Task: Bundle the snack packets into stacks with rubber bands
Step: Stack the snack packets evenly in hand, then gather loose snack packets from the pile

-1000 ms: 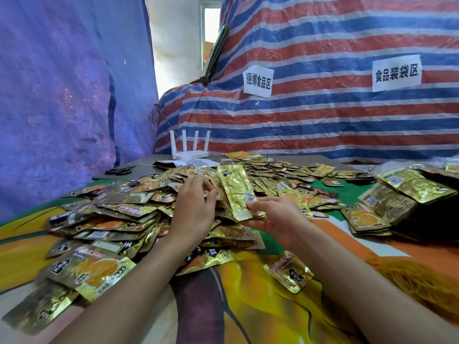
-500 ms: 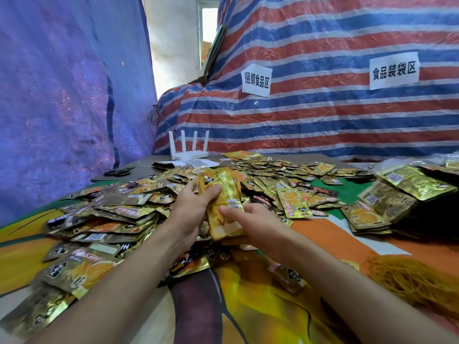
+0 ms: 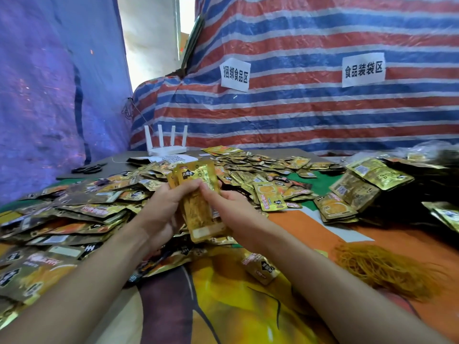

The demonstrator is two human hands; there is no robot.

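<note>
Gold foil is catching the light at the centre of the frame, where both hands are holding a small stack of snack packets [image 3: 200, 207] upright, just above the table. The left hand [image 3: 162, 209] is curling round the stack's left edge and the right hand [image 3: 236, 214] is gripping its right edge. A fingertip from each hand is pressing on the front face, and the two tips are nearly meeting. The top of the stack is fanning out slightly above the fingers, while its lower end is hanging free between the wrists.

Behind and to the left of the hands, a wide pile of loose packets [image 3: 87, 207] is spreading over the left and middle of the frame. One single packet [image 3: 260, 268] is lying just beside the right forearm, below centre. At the middle right, several grouped packets [image 3: 355, 192] are leaning on one another; whether bands are holding them I cannot tell. A heap of orange rubber bands [image 3: 377, 266] is lying at the lower right, well apart from the hands.

A printed tablecloth [image 3: 236, 306] in yellow, orange and green is covering the table. At its far edge, left of centre, a white router [image 3: 166, 145] is standing with four antennas up, and black scissors [image 3: 88, 168] are lying further left. A striped tarp [image 3: 298, 115] is hanging across the upper right, bearing two paper signs [image 3: 234, 74], and a blue tarp [image 3: 49, 95] is filling the upper left.
</note>
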